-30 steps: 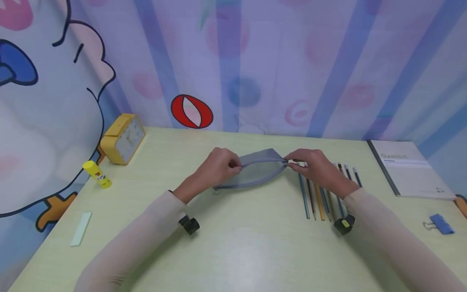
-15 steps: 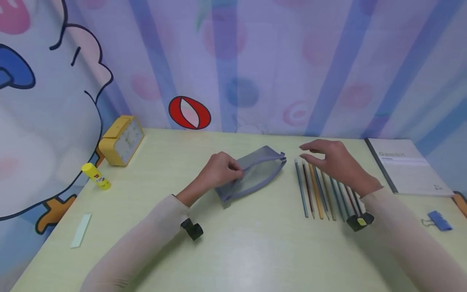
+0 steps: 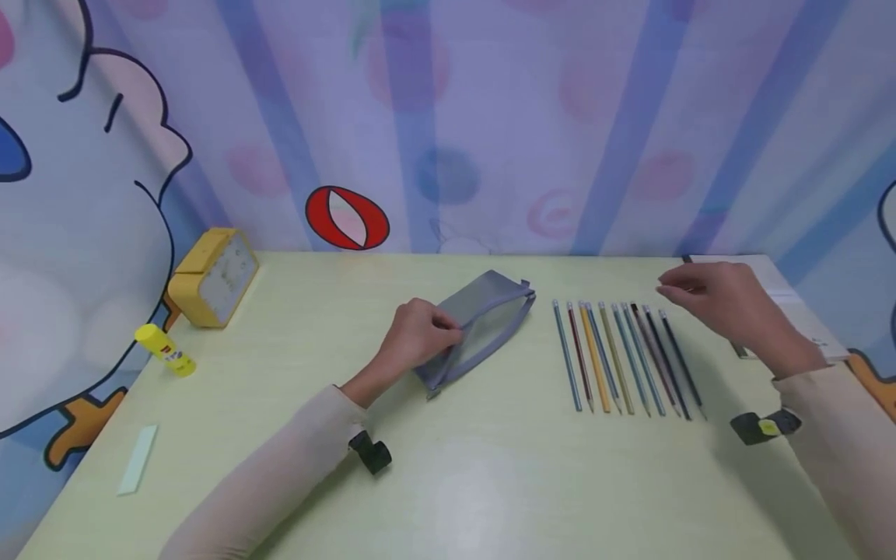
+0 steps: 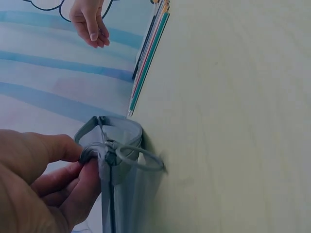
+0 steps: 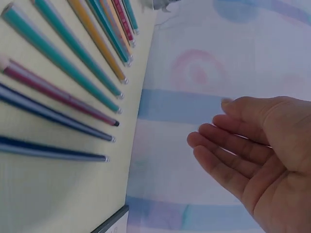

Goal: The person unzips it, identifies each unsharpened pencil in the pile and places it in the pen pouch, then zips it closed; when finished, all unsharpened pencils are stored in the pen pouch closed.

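Head view, far left: a yellow clock stands near the back edge of the table; a glue stick lies in front of it, and a pale strip lies nearer the front edge.
Left hand: the left hand rests on the table with fingers curled, pinching the near end of the grey mesh pouch; the left wrist view shows finger and thumb closed on the zip end by the pull ring.
Pouch, place: it lies flat, slantwise, at the table's middle, just left of the pencils and apart from them.
Pouch, handling: it looks light, soft and limp, likely to sag or fold if lifted by one end; the mesh should give fair grip; the seam and zip ends seem the firmest places to take hold.
Pencils: a row of coloured pencils lies side by side right of the pouch; thin, stiff and light, they would roll readily; best pinched at mid-shaft.
Right hand: the right hand hangs above the table past the far right of the row, fingers loosely extended, holding nothing; the right wrist view shows the palm bare.
Far right: a notebook lies partly hidden behind that hand.
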Tool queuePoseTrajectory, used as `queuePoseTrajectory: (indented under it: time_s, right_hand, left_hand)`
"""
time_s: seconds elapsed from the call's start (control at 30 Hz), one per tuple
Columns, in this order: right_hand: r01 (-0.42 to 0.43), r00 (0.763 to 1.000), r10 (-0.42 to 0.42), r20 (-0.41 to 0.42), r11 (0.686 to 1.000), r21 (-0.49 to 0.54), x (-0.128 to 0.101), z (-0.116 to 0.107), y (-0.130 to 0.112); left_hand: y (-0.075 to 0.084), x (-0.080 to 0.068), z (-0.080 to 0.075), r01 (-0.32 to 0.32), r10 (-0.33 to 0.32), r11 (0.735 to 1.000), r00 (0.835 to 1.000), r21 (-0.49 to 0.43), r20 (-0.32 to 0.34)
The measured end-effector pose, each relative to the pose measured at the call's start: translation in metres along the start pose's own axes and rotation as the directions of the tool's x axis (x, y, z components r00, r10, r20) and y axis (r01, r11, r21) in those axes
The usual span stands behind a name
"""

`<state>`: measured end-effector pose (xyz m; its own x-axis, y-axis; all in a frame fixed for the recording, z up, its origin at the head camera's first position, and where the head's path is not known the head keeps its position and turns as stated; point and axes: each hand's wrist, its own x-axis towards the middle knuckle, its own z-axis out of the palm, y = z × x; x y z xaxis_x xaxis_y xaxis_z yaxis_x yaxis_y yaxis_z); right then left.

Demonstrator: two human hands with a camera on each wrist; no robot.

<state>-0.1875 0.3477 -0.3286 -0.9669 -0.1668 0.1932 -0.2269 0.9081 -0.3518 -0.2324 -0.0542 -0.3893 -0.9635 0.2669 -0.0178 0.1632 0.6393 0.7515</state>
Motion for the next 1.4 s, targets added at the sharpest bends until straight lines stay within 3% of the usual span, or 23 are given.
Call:
queuePoseTrajectory:
  time_s: [0.6, 0.83, 1.1, 1.4]
  right_hand:
    - [-0.102, 0.991, 0.101, 0.092, 0.995, 0.008, -0.013, 0.007, 0.028]
    - [-0.130, 0.981, 0.127, 0.148, 0.991, 0.010, -0.014, 0.019, 0.026]
    - [-0.140, 0.977, 0.143, 0.156, 0.990, -0.025, -0.010, 0.034, 0.020]
    - [-0.170, 0.961, 0.174, 0.214, 0.985, -0.040, -0.007, 0.039, 0.014]
  left_hand:
    - [0.003, -0.007, 0.004, 0.057, -0.058, 0.994, 0.998, -0.088, -0.013]
    - [0.003, -0.008, 0.005, 0.055, -0.056, 0.994, 0.998, -0.099, -0.006]
    - [0.002, -0.009, 0.006, 0.053, -0.052, 0.994, 0.999, -0.099, 0.010]
    - [0.001, -0.008, 0.006, 0.060, -0.058, 0.994, 0.998, -0.096, 0.026]
